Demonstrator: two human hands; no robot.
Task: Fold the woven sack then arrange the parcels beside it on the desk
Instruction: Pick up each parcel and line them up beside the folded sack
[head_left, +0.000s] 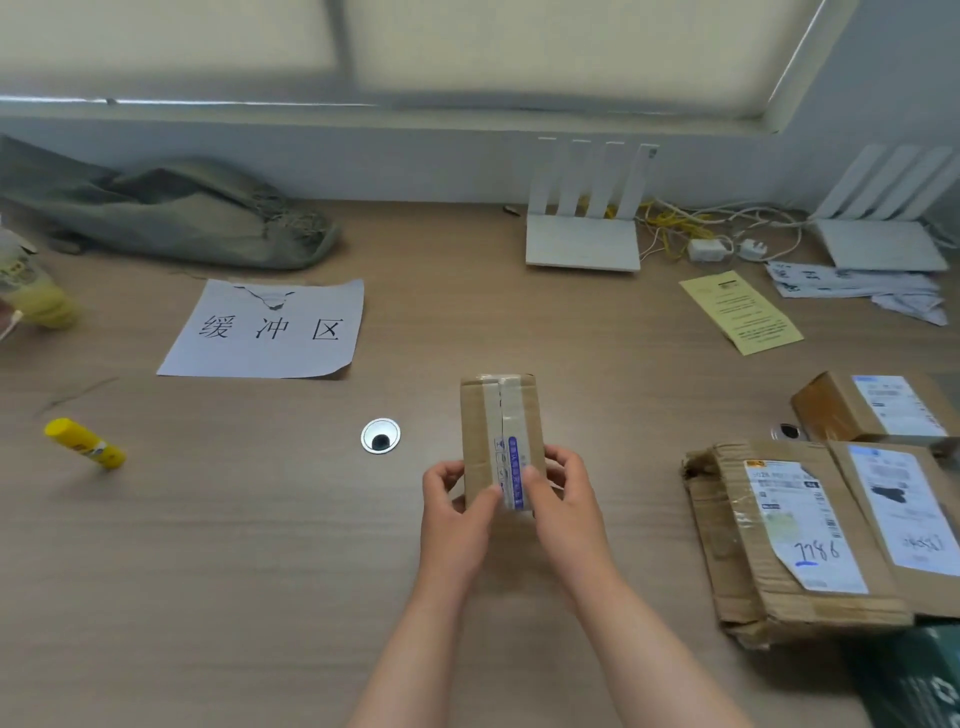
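Note:
A small taped cardboard parcel (500, 421) is held at the middle of the wooden desk (260, 545). My left hand (453, 512) grips its near left side and my right hand (563, 501) grips its near right side, thumbs on top. The grey-green woven sack (171, 213) lies crumpled at the back left against the wall. Three more cardboard parcels sit at the right: a worn one with a label (779, 540), one beside it (904, 514), and one behind (872, 405).
A white sheet with printed characters (265, 332) lies left of centre. A yellow glue stick (83, 444) and a cable grommet (381, 435) are on the desk. Two white routers (584, 239) (883, 239), cables, a yellow leaflet (743, 312) and papers fill the back right.

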